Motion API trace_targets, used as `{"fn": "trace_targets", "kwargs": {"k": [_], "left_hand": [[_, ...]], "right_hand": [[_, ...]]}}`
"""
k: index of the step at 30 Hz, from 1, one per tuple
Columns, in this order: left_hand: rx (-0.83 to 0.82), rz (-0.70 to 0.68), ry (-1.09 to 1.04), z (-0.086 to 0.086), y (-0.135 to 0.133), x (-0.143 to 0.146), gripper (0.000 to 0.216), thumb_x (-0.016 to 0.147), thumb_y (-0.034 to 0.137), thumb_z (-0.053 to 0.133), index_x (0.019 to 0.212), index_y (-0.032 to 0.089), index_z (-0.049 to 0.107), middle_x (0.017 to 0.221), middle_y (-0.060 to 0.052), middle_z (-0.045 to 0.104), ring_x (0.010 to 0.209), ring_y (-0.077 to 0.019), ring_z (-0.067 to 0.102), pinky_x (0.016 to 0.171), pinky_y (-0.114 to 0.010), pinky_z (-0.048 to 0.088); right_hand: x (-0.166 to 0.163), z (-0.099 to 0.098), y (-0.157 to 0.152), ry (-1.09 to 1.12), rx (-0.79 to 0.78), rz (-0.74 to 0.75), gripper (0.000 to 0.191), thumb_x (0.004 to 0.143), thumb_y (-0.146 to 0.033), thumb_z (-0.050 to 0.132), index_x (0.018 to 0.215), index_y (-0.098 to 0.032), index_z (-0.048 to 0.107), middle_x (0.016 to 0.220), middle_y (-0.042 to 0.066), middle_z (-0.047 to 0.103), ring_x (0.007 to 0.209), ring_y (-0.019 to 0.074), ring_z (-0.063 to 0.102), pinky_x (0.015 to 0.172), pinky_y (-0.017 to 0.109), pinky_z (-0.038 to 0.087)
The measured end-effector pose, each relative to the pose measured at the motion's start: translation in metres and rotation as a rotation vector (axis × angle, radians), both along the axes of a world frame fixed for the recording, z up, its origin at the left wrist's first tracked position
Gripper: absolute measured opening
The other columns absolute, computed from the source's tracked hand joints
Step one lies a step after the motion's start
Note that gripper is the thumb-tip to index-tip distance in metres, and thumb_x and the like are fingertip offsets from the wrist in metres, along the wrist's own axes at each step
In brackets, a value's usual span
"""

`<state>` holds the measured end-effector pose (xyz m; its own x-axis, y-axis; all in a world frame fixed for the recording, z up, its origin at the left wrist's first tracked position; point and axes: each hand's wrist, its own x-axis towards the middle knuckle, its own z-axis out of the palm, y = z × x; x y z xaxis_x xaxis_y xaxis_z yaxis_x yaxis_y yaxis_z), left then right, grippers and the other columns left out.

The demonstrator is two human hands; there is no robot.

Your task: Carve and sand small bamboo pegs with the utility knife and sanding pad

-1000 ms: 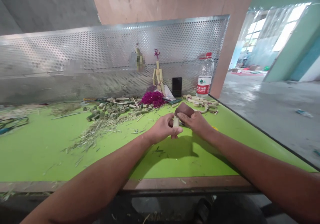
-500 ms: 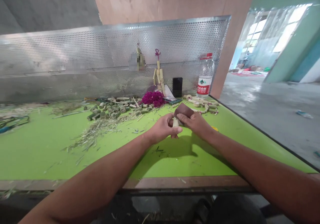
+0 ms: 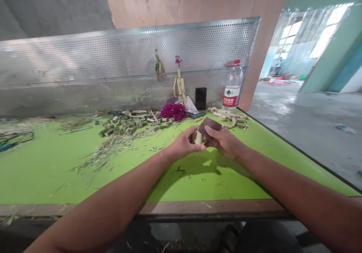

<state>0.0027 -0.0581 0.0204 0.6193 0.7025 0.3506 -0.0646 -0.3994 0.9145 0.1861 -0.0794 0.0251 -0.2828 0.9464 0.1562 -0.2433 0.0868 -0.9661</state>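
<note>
Across the far left of the green worktop (image 3: 51, 177) lies a tangle of dark cord (image 3: 13, 139), with loose bamboo shavings (image 3: 104, 155) scattered to its right. Behind the shavings sits a heap of short cut bamboo segments (image 3: 127, 125), many with green skin on them, which seem unworked so far. A perforated metal panel (image 3: 118, 57) runs along the back of the worktop.

Near the middle, the left hand (image 3: 185, 144) is clenched around a short pale bamboo piece (image 3: 199, 137), its fingers wrapped about the lower part while the top stands clear. This piece is held in the air above the worktop, just in front of the right hand (image 3: 223, 141). That hand pinches a dark brown abrasive sheet (image 3: 209, 125), apparently sandpaper, between thumb and fingers, and the sheet looks to be touching the piece.

Farther back stand a jointed bamboo figure (image 3: 180, 88) with a magenta tassel (image 3: 173, 112) at its foot, a black phone (image 3: 200, 98) and a plastic water bottle (image 3: 232, 88). At upper right of the worktop lies a group of smoothed, pale bamboo parts (image 3: 227, 117). Judging by these, some pieces look finished, while most of the heap remains rough.
</note>
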Motion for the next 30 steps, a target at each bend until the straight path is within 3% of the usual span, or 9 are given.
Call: {"fn": "trace_targets", "kwargs": {"k": [4,10,14,17,20,26,30], "left_hand": [[0.227,0.223,0.209,0.002,-0.002,-0.002,0.075,0.065,0.051,0.081,0.127,0.017,0.055,0.110,-0.010,0.054,0.095,-0.0216,0.052,0.076,-0.031,0.046],[0.431,0.273,0.287,0.006,-0.005,-0.003,0.061,0.072,0.040,0.076,0.122,0.016,0.050,0.115,-0.010,0.050,0.092,-0.0194,0.050,0.074,-0.030,0.045],[0.562,0.333,0.402,0.011,-0.007,-0.004,0.046,0.071,0.036,0.076,0.107,0.017,0.054,0.105,-0.009,0.055,0.089,-0.0203,0.050,0.072,-0.031,0.043],[0.433,0.332,0.432,0.014,-0.007,-0.008,0.048,0.069,0.042,0.077,0.102,0.016,0.054,0.099,-0.008,0.055,0.084,-0.0193,0.051,0.069,-0.031,0.043],[0.245,0.222,0.265,0.013,-0.005,-0.012,0.055,0.069,0.043,0.079,0.108,0.015,0.051,0.096,-0.006,0.055,0.083,-0.0170,0.053,0.070,-0.029,0.045],[-0.013,-0.038,0.034,0.005,-0.002,-0.009,0.060,0.067,0.036,0.082,0.112,0.012,0.050,0.087,-0.003,0.057,0.075,-0.0129,0.055,0.064,-0.024,0.045],[-0.041,-0.131,-0.028,0.006,-0.005,-0.005,0.058,0.069,0.037,0.081,0.113,0.012,0.054,0.088,-0.005,0.060,0.075,-0.0127,0.057,0.063,-0.023,0.045]], "right_hand": [[-0.001,0.002,-0.006,-0.006,-0.006,0.117,0.033,0.075,-0.046,0.076,0.092,-0.019,0.067,0.074,0.001,0.065,0.066,0.0143,0.060,0.064,0.030,0.052],[-0.005,-0.002,-0.005,-0.049,0.099,0.038,0.033,0.075,-0.045,0.076,0.092,-0.018,0.068,0.073,0.001,0.066,0.066,0.0140,0.060,0.063,0.028,0.049],[-0.003,-0.005,-0.001,-0.121,0.087,0.010,0.036,0.073,-0.046,0.077,0.093,-0.017,0.069,0.077,0.003,0.069,0.067,0.0152,0.062,0.066,0.030,0.052],[0.001,-0.005,0.003,-0.134,0.045,-0.019,0.039,0.073,-0.049,0.077,0.094,-0.017,0.068,0.080,0.005,0.071,0.068,0.0170,0.066,0.069,0.032,0.055],[0.008,0.000,0.006,-0.129,0.042,-0.130,0.040,0.072,-0.053,0.076,0.088,-0.017,0.067,0.074,0.005,0.070,0.063,0.0169,0.065,0.066,0.032,0.055],[0.008,0.010,-0.004,-0.472,0.354,-0.220,0.047,0.083,-0.058,0.061,0.060,-0.018,0.056,0.046,-0.001,0.053,0.046,0.0116,0.049,0.052,0.027,0.043],[-0.001,0.005,-0.011,-0.596,0.413,-0.334,0.047,0.085,-0.057,0.058,0.057,-0.019,0.053,0.045,-0.002,0.048,0.044,0.0111,0.044,0.048,0.027,0.035]]}}
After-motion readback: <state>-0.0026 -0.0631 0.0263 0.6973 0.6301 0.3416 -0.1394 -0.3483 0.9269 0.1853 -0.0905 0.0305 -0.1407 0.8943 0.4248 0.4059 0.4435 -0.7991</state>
